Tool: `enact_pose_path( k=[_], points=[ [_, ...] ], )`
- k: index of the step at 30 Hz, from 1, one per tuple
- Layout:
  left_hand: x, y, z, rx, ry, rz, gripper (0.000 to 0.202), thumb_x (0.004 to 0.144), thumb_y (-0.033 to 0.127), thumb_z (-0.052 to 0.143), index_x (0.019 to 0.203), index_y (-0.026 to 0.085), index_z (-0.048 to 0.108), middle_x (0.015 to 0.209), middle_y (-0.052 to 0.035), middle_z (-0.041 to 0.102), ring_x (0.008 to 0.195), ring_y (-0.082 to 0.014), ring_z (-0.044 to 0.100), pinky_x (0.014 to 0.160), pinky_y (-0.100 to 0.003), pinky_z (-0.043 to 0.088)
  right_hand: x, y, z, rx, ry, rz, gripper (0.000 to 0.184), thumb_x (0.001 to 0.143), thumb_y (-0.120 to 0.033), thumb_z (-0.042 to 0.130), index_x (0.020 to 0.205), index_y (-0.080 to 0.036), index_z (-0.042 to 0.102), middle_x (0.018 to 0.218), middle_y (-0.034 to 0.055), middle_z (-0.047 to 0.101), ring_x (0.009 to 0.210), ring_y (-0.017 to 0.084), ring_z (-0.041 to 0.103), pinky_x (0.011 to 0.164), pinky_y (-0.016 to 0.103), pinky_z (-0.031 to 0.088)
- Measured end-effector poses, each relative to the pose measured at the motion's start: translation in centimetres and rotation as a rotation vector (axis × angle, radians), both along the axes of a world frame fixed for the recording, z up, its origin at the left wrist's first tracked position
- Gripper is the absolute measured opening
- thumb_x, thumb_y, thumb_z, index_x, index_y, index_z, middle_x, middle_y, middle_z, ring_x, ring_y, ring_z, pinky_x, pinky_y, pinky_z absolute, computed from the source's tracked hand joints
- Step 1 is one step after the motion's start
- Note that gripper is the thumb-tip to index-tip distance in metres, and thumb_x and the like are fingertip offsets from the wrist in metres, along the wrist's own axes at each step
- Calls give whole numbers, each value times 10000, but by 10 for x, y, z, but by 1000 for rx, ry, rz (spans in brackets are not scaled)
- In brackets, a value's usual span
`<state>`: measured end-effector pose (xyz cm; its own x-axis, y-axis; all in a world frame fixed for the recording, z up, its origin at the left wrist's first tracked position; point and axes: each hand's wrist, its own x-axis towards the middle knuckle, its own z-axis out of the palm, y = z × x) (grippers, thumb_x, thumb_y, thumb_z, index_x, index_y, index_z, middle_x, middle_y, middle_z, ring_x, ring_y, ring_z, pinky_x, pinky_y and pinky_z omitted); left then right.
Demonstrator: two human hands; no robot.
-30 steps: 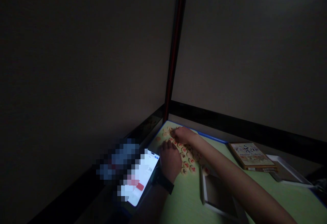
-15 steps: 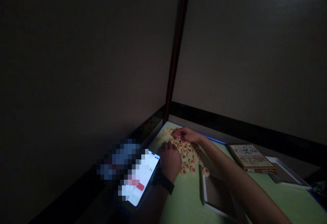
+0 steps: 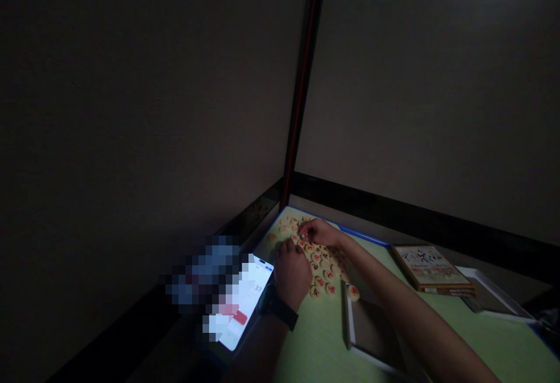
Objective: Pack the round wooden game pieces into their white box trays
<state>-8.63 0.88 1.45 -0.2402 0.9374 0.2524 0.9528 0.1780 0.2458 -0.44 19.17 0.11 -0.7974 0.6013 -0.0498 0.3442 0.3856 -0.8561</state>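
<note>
Round wooden Chinese chess pieces (image 3: pixel 325 265) with red and black characters lie spread over the corner of a green table. My left hand (image 3: pixel 294 269), with a dark watch on its wrist, rests at the left edge of the spread. Its fingers curl downward, and the back of the hand hides their tips. Beyond it, my right hand (image 3: pixel 322 233) reaches across the pieces. Thumb and fingers come together at a pale chess piece (image 3: pixel 304 236), which seems to be pinched. Plainer-looking pieces (image 3: pixel 287 223) lie just past these fingertips, in the far corner.
A lit phone (image 3: pixel 245 313) lies left of my left wrist. An open tray-like box part (image 3: pixel 374 336) is under my right forearm, a single piece (image 3: pixel 352 292) at its corner. Farther right are a printed box (image 3: pixel 431 267) and another shallow tray (image 3: pixel 496 295). Walls meet behind the table (image 3: pixel 315 348).
My right hand has shifted slightly and its fingers have drawn in more closely. My left hand stays almost where it was. The digits on the phone went from 36 to 37.
</note>
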Motion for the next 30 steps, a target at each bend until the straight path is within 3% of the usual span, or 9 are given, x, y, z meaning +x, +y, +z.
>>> enact_pose_path(
  k=[3, 6, 10, 12, 15, 21, 26, 30],
  points=[
    [0, 0, -1, 8, 0, -2, 268, 858, 166, 461, 995, 84, 677, 1108, -173, 605, 1045, -286, 540, 857, -393, 428, -5, -2, 4, -44, 23, -9, 118, 575, -71, 667, 670, -134, 691, 601, -33, 617, 603, 105, 519, 624, 237, 430],
    [0, 1, -1, 35, -8, 4, 293, 866, 158, 455, 1066, 69, 649, 1103, -171, 616, 1057, -287, 550, 873, -386, 435, -4, -8, 14, -121, 88, -21, 126, 654, -153, 699, 778, -130, 692, 662, -21, 639, 622, 105, 544, 636, 241, 447],
    [-1, 5, 3, 174, -86, 43, 432, 919, 138, 414, 1340, 58, 469, 1236, -188, 591, 1130, -268, 555, 922, -368, 447, 7, -23, 26, -230, 211, -37, 317, 707, -310, 763, 954, -147, 649, 765, -7, 654, 705, 105, 588, 678, 231, 469],
    [-2, 7, 6, 241, -179, 37, 435, 945, 158, 407, 1375, 102, 437, 1276, -166, 585, 1142, -243, 566, 929, -342, 458, 13, -31, 30, -295, 249, -29, 426, 673, -374, 808, 992, -162, 621, 775, -10, 653, 715, 114, 608, 673, 237, 485],
    [-4, 9, 8, 279, -359, -52, 343, 960, 151, 405, 1273, 178, 542, 1209, -98, 640, 1076, -185, 612, 915, -285, 476, 22, -40, 31, -388, 274, -22, 503, 601, -403, 864, 965, -173, 604, 768, -12, 660, 708, 129, 638, 648, 246, 509],
    [-4, 11, 4, 336, -562, -172, 232, 930, 120, 478, 1098, 201, 614, 1094, -51, 674, 1020, -154, 621, 904, -265, 488, 38, -45, 24, -467, 309, -75, 454, 555, -400, 893, 852, -161, 646, 751, -14, 655, 641, 91, 630, 587, 185, 500],
    [-3, 12, 3, 313, -526, -165, 154, 918, 145, 502, 1007, 207, 611, 1023, -37, 655, 989, -164, 606, 892, -287, 484, 47, -41, 14, -425, 327, -153, 407, 596, -456, 863, 757, -152, 645, 683, -23, 622, 562, 63, 580, 512, 157, 462],
    [-3, 9, 5, 278, -450, -147, 131, 898, 125, 521, 960, 196, 612, 1023, -43, 613, 969, -150, 590, 879, -265, 471, 56, -38, 15, -365, 253, -182, 450, 707, -573, 751, 800, -139, 678, 731, 50, 669, 593, 101, 620, 492, 177, 469]
  ],
)
